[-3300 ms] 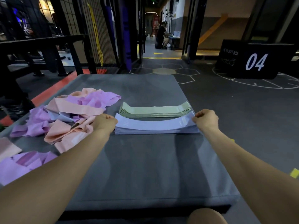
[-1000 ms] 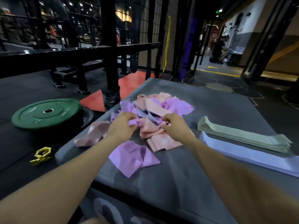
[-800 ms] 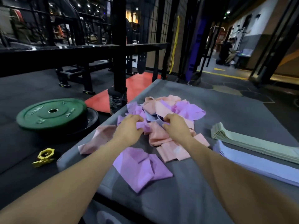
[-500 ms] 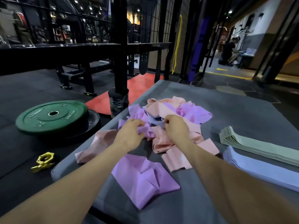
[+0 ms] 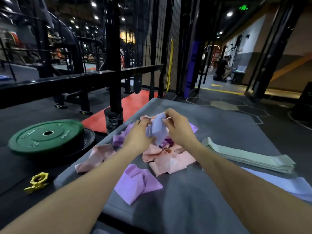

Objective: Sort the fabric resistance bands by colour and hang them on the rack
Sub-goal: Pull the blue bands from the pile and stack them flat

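**Q:** What do the hands hold, and where?

**A:** The left hand [image 5: 137, 135] and right hand [image 5: 177, 128] each pinch a pale lilac-blue band [image 5: 156, 130] with curled fingers, lifted just above the unsorted heap [image 5: 167, 156] of pink and purple bands near the left edge of the grey padded platform [image 5: 228, 129].

**Q:** How should it handle?

**A:** Probably light, limp and slightly grippy (it crumples between the fingers), so a pinch at each end of the loop should flatten it for stacking.

**Q:** Edges and free room?

**A:** A loose purple band [image 5: 136, 181] lies near the near-left corner and a pink band [image 5: 94, 157] overhangs the left edge. The green stack [image 5: 249, 157] and lilac-blue stack [image 5: 287, 183] sit along the right side, with bare mat between them and the heap.
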A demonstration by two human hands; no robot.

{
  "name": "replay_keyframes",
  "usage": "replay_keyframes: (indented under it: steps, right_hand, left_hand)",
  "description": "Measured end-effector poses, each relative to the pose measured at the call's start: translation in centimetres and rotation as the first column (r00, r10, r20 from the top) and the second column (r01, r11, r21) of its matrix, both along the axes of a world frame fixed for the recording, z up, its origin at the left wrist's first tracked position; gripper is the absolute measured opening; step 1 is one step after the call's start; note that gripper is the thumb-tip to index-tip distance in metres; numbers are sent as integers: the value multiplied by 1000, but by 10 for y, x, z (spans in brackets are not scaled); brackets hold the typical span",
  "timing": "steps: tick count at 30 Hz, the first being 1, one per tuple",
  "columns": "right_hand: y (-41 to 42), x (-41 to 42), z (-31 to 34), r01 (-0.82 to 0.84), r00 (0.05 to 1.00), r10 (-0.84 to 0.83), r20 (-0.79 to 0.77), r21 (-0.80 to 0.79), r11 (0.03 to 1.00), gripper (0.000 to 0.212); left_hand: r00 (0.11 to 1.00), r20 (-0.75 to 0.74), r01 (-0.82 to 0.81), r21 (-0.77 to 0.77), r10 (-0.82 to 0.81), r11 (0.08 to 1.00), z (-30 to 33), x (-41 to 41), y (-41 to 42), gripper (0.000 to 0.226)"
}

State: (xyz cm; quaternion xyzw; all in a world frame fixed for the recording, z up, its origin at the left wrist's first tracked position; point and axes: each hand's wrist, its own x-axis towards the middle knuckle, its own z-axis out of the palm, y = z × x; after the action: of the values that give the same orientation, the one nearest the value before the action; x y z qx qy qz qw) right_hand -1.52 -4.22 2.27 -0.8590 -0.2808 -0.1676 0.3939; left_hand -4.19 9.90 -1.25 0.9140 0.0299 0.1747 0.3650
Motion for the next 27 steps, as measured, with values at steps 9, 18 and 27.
replay_keyframes:
  steps: [9,18,27]
  right_hand:
    - [-49,-30,41,-15,997,2,75,171,985,13]
    - [-114,-52,39,147,989,-150,-16,340,929,16]
    - [-185,-80,-19,367,924,-305,-230,319,874,15]
  left_hand:
    - [984,177,-25,86,10,996,28,-23,-34,14]
    - [976,162,144,8,-144,990,40,-53,-78,21]
    - [937,28,346,85,-349,934,-9,-83,-136,15]
